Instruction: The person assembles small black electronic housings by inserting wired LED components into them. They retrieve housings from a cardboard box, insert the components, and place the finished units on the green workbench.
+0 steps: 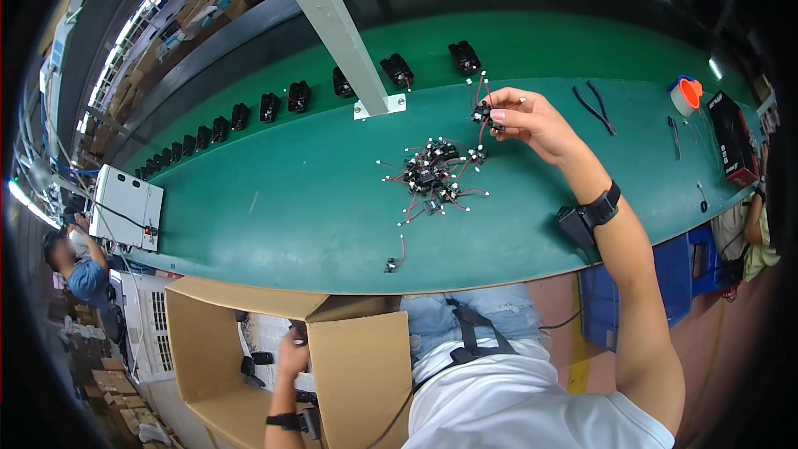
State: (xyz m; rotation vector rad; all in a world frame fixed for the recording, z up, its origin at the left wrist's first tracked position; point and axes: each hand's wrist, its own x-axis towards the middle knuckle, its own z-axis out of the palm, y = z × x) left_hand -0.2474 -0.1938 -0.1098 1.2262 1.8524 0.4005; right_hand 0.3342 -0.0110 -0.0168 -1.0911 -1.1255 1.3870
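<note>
Seen from above through a wide fisheye view, a person in a white top and light jeans sits at a long green counter, a dark band on each wrist. The right hand is raised over the counter's middle, thumb and fingers pinched together on a small black wired piece, its leads tipped with white connectors. Just below and to the left of that hand lies a tangled heap of similar pieces, red and dark wires fanning outward; one loose piece sits apart, closer to the near edge. The left hand reaches down into an open cardboard box below the counter edge, beside a dark object; whether the fingers grip it cannot be told. Other black items lie in the box. Along the far side, a row of black units curves away to the left, passing behind a pale metal post bolted to the counter. To the right of the raised hand are dark-handled pliers, an orange and white round item and a black and red carton. A white metal case stands at the left end, with a co-worker in blue beyond it
</note>
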